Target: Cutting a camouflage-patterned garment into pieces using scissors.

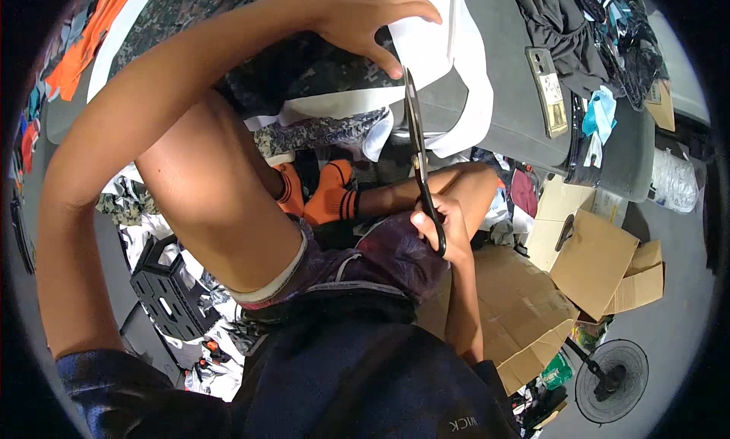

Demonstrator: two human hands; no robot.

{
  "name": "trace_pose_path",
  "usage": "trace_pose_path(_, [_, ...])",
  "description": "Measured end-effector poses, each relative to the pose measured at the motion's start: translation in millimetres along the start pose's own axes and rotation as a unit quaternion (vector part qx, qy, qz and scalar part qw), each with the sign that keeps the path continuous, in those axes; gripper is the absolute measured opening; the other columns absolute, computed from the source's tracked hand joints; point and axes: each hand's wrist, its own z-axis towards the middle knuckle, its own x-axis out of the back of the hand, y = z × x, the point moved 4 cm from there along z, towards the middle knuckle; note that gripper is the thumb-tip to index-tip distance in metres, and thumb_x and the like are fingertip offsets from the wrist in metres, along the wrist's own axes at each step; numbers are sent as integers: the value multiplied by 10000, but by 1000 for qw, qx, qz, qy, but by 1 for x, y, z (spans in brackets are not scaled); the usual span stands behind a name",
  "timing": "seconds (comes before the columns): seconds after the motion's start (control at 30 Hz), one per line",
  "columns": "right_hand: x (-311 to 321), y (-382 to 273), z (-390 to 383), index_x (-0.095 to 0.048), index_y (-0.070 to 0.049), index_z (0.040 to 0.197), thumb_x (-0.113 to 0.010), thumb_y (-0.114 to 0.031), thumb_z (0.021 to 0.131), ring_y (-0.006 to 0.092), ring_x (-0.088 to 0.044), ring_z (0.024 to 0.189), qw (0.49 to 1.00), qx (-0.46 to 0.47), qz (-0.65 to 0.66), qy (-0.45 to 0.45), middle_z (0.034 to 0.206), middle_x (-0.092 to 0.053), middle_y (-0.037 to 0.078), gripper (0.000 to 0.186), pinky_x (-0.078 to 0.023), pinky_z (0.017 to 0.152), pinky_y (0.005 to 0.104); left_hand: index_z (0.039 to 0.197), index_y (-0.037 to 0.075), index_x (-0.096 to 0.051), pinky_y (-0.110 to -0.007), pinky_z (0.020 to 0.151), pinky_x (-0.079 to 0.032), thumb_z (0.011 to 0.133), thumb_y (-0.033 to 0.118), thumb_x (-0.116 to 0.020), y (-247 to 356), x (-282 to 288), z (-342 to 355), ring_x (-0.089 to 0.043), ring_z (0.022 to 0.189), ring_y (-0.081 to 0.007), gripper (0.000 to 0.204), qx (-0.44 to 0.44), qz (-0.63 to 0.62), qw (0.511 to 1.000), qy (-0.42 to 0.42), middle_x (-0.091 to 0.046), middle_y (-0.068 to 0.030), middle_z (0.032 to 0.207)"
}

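My right hand (pixel 449 228) is wrapped round the black handles of a pair of large scissors (pixel 416 131). The blades point away from me and look almost closed, with their tips at the edge of a white sheet of material (pixel 426 55). Stretched across from the left, my left hand (pixel 361 25) has its thumb and fingers spread apart over the sheet. Its thumb tip is close beside the scissor tips. A white curved strip (pixel 477 89) hangs at the sheet's right side. Dark camouflage fabric (pixel 293 63) with a white border lies under my left forearm.
A grey padded surface (pixel 509 97) carries a phone-like device (pixel 547 91), dark clothing (pixel 559 28) and a light blue crumpled piece (pixel 600 110). Cardboard boxes (pixel 517 302) and a fan (pixel 610 380) stand at right. A black crate (pixel 171 294) stands at left among loose fabrics.
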Motion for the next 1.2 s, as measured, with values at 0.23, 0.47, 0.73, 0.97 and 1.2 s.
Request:
trace_pose_path(0.23, [5, -27, 25, -471, -73, 639, -687, -181, 826, 86, -321, 538, 995, -92, 30, 0, 572, -395, -38, 305, -278, 513, 224, 1340, 68, -415, -417, 1110, -253, 627, 531, -770, -9, 1, -7, -322, 1343, -317, 921, -41, 159, 986, -12, -340, -130, 1463])
trace_pose_path(0.47, [9, -31, 27, -472, -69, 627, -687, -192, 828, 86, -326, 542, 996, -86, -33, 3, 577, -400, -38, 319, -282, 513, 227, 1237, 3, -485, -438, 1037, -324, 674, 565, -745, -17, -6, -2, -437, 1207, -357, 837, -103, 181, 977, 35, -466, -196, 1309])
trace_pose_path(0.73, [7, -35, 27, -476, -63, 617, -684, -200, 835, 86, -321, 538, 995, -83, -45, 21, 576, -391, -40, 331, -280, 511, 230, 1221, -7, -491, -445, 1027, -329, 659, 580, -746, -18, -5, -2, -444, 1191, -357, 852, -92, 176, 980, 32, -468, -204, 1302])
trace_pose_path(0.97, [12, -37, 26, -476, -64, 611, -687, -198, 835, 81, -317, 539, 995, -89, -44, 14, 577, -387, -45, 335, -276, 506, 228, 1222, -6, -491, -451, 1040, -313, 658, 589, -741, -17, -7, -1, -436, 1201, -362, 857, -100, 190, 976, 42, -467, -207, 1303])
trace_pose_path(1.2, [14, -41, 24, -467, -67, 593, -687, -204, 843, 76, -306, 528, 994, -97, -43, 13, 562, -374, -49, 360, -265, 489, 223, 1231, -13, -483, -470, 1062, -274, 663, 616, -723, -13, -7, -4, -401, 1245, -374, 881, -56, 217, 974, 16, -446, -215, 1330])
